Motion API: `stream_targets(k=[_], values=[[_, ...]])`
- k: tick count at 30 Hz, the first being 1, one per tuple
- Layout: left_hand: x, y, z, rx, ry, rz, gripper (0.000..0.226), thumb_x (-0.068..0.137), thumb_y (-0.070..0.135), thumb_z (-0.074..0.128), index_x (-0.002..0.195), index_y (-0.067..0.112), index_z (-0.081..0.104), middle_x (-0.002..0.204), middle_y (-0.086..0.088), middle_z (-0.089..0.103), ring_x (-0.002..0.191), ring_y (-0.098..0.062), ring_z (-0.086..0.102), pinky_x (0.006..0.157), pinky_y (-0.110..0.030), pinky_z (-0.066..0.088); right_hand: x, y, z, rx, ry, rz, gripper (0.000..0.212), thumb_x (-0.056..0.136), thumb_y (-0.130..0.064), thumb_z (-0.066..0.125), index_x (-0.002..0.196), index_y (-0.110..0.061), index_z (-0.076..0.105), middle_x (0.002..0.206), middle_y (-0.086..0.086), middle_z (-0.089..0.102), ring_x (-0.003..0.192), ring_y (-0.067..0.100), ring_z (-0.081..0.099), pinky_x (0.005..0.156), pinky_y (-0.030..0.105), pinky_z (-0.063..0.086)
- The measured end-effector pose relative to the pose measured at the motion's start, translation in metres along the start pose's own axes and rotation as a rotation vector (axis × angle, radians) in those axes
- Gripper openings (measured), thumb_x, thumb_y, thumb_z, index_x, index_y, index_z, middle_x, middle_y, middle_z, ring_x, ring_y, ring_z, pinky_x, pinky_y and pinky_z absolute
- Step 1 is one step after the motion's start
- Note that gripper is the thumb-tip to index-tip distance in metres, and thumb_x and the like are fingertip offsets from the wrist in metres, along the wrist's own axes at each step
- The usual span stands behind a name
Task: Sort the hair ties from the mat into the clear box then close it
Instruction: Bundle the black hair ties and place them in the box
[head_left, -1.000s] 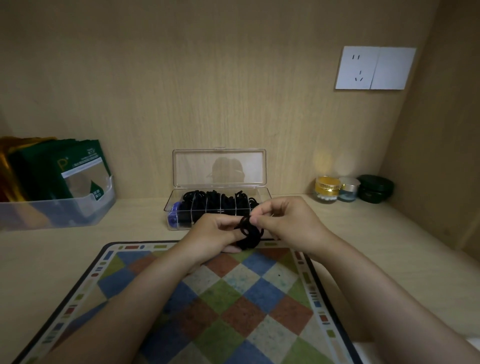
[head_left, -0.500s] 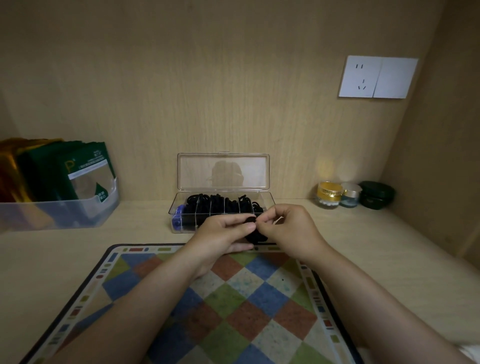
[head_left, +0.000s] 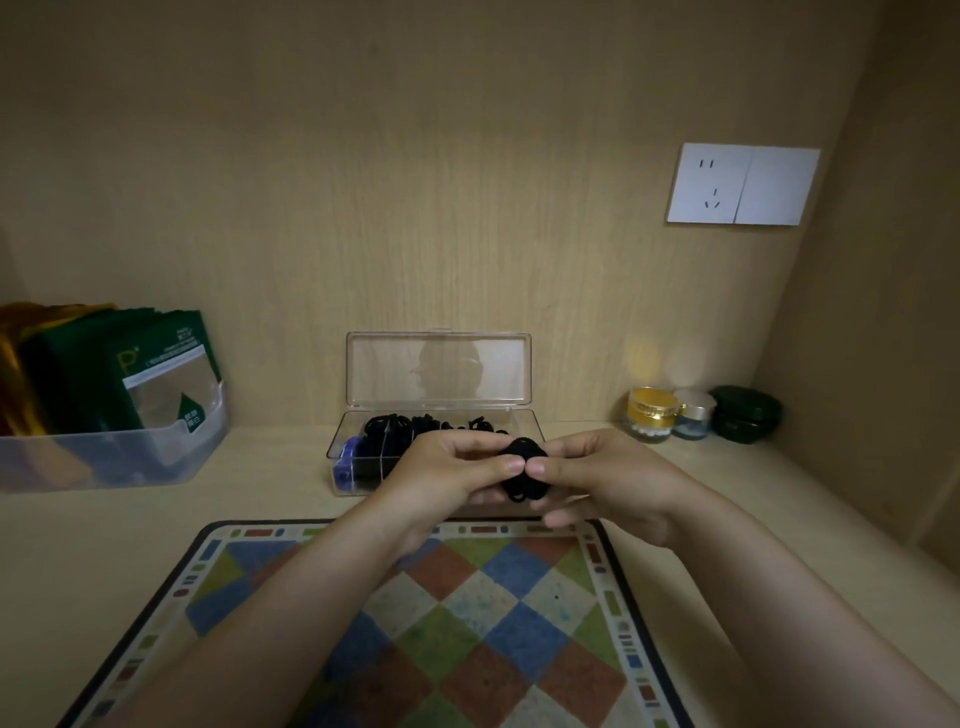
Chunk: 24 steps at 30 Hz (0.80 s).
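Lying nearest the viewer, the checkered mat (head_left: 467, 623) shows no loose ties on its visible surface. Just beyond its far border, the left hand (head_left: 441, 478) and right hand (head_left: 608, 483) meet, thumb tips touching, fingers of both closed on a small black bundle of hair ties (head_left: 524, 470) held above the front edge of the clear box (head_left: 358, 452). The box stands open, lid upright against the back wall, its divided compartments already holding many black ties and a blue item at the left end. Farther off, a plastic bin of packets (head_left: 104, 447) sits at left and small jars (head_left: 675, 415) at right. Risk: the springy bundle may unfurl on release, spilling ties over the box wall or leaving loops proud of the rim, which would stop the lid from closing.
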<state>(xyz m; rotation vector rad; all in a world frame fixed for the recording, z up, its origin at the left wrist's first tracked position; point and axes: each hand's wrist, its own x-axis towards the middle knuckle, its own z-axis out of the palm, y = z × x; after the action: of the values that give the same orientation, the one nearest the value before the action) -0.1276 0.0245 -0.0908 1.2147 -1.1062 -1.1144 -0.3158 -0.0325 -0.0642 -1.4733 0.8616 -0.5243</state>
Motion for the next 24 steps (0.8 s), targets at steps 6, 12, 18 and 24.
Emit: stream_targets(k=[6, 12, 18, 24], values=[[0.030, 0.026, 0.001, 0.134, -0.070, 0.001, 0.026, 0.087, 0.024, 0.075, 0.112, 0.019, 0.074, 0.102, 0.000, 0.077, 0.093, -0.011, 0.074, 0.079, -0.024, 0.060, 0.019, -0.018, -0.011, 0.081, 0.131, 0.009, 0.030, 0.080, -0.019, 0.077, 0.101, 0.002, 0.072, 0.086, 0.018, 0.073, 0.067, 0.017, 0.069, 0.061, 0.028, 0.060], [0.070, 0.026, -0.007, 0.656, 0.081, 0.210, 0.027, 0.099, 0.032, 0.056, 0.122, 0.027, 0.068, 0.121, 0.015, 0.064, 0.107, -0.002, 0.058, 0.091, -0.021, 0.040, 0.056, -0.024, -0.015, -0.270, 0.495, 0.010, 0.018, 0.085, -0.022, 0.078, 0.080, -0.007, 0.069, 0.084, 0.013, 0.073, 0.061, 0.019, 0.066, 0.051, 0.027, 0.056], [0.087, -0.007, -0.018, 0.891, -0.020, 0.262, 0.031, 0.100, 0.024, 0.052, 0.128, 0.029, 0.064, 0.122, 0.005, 0.061, 0.115, -0.014, 0.056, 0.094, -0.026, 0.044, 0.085, -0.016, -0.008, -0.625, 0.565, 0.031, 0.018, 0.083, -0.028, 0.078, 0.083, -0.011, 0.075, 0.075, 0.008, 0.073, 0.056, 0.015, 0.063, 0.045, 0.023, 0.051], [0.085, -0.014, -0.020, 1.008, -0.032, 0.326, 0.040, 0.100, 0.022, 0.048, 0.139, 0.033, 0.050, 0.140, 0.005, 0.049, 0.134, -0.017, 0.038, 0.113, -0.041, 0.034, 0.101, -0.022, 0.001, -1.070, 0.587, 0.066, 0.017, 0.083, -0.033, 0.074, 0.083, -0.016, 0.077, 0.072, 0.003, 0.071, 0.060, 0.014, 0.064, 0.050, 0.025, 0.049]])
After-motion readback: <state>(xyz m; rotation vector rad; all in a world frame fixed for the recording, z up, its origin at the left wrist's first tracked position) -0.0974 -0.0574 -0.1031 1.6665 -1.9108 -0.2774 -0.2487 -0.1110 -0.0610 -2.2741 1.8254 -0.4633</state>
